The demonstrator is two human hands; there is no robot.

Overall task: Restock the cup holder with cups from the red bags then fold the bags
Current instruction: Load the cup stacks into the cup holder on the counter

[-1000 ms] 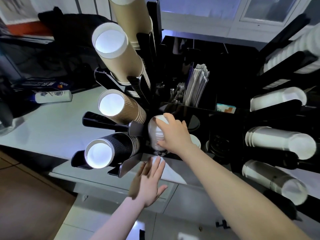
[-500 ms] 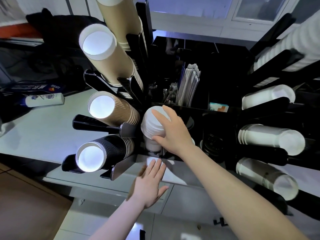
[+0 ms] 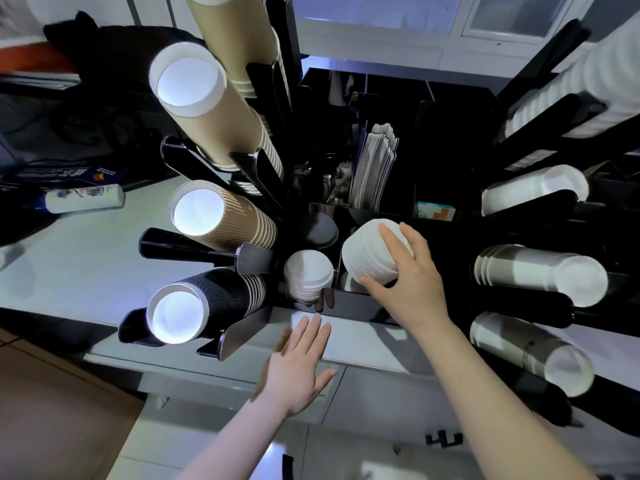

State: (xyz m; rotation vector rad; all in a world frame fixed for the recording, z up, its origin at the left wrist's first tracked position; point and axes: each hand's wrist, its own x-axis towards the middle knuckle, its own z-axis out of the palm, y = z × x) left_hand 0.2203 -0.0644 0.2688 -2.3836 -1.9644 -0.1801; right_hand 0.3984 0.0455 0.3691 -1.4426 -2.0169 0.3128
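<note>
1. One black cup holder (image 3: 450, 140) fills the middle and right of the view, standing on a pale worktop (image 3: 79, 258); its front wall runs just above the worktop's near edge.
2. Left of centre, three cup stacks fan outward with their bases toward the camera: a tall tan stack (image 3: 207, 105), a ribbed brown stack (image 3: 221, 216) and a black stack (image 3: 201, 306) lowest, near the worktop edge.
3. On the right, several white cup stacks (image 3: 540, 275) lie slanted in black cradles, closing off that side.
4. Between the two fans lies a narrow gap with a short white stack (image 3: 308, 275) standing in a front compartment, beside a dark lid (image 3: 320, 232).
5. Right hand (image 3: 412, 282) reaches into that gap, fingers curled round a tilted stack of white cups (image 3: 370, 254), thumb low, forefinger across the top.
6. Left hand (image 3: 298, 365) hovers flat at the worktop's front edge, fingers straight and spread, holding nothing.
7. Far left, a white bottle (image 3: 83, 199) lies on its side, well apart.
</note>
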